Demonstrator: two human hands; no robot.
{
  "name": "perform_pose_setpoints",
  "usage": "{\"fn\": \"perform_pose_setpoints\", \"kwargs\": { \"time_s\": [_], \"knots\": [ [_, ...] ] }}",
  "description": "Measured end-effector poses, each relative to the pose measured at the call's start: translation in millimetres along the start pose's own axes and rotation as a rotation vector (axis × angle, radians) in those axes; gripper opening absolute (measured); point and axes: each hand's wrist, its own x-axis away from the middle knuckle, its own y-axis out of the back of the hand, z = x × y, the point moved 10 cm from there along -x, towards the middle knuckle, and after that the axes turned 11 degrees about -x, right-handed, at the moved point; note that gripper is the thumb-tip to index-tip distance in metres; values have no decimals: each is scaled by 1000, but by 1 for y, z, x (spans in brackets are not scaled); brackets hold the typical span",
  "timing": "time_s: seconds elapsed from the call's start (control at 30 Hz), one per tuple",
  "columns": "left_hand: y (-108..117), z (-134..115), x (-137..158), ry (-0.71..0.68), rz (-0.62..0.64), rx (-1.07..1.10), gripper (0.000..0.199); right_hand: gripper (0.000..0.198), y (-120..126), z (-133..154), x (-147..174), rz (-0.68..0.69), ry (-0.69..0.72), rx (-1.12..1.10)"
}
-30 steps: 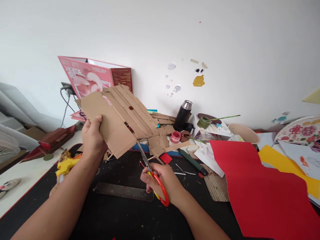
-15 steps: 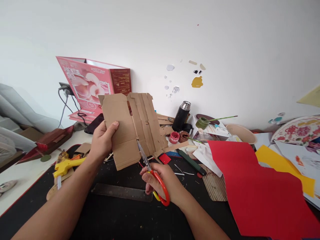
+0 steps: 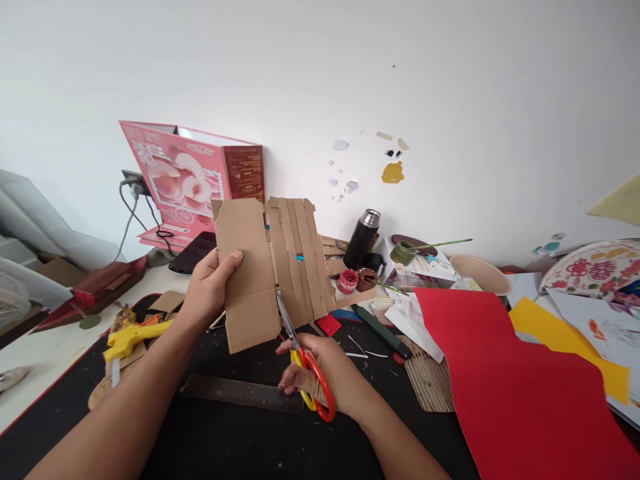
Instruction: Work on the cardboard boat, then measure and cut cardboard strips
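Note:
My left hand (image 3: 213, 283) grips a flattened piece of brown cardboard (image 3: 250, 267) by its left side, thumb on the near face. The cardboard is held up, with folds and a long slit running down its middle. My right hand (image 3: 317, 373) is closed round the handles of scissors (image 3: 287, 317), one handle red and one yellow. Their blades point up and lie at the slit in the lower middle of the cardboard. Below, a dark ruler (image 3: 235, 393) lies flat on the black mat.
A yellow glue gun (image 3: 133, 338) lies at the left, before a pink box (image 3: 185, 173). Behind the cardboard stand a black flask (image 3: 362, 239) and paint jars (image 3: 347, 281). A green cutter knife (image 3: 383, 332) and red sheet (image 3: 515, 380) are to the right.
The cardboard has shifted slightly right and down in the view and turned a little. The scissors' handles have spread apart somewhat. Both hands keep their hold.

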Motion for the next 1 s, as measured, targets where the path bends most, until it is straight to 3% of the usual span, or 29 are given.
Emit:
{"fn": "perform_pose_setpoints", "kwargs": {
  "time_s": [0.13, 0.3, 0.5, 0.73, 1.0],
  "knots": [
    [-4, 3, 2, 83, 9, 18, 47, 87, -1, -1, -1, -10, -2, -31],
    [-3, 5, 2, 122, -2, 25, 46, 84, -1, 1, -1, -5, 8, -38],
    [-1, -1, 0, 40, -23, 18, 46, 77, -3, 5, 1, -20, -28, -60],
    [-6, 4, 1, 39, 59, -34, 50, 75, 1, 0, -1, -19, 5, -54],
    [-8, 6, 1, -34, 71, -93, 55, 92, -1, 1, -3, -19, 18, -81]
  ]
}}
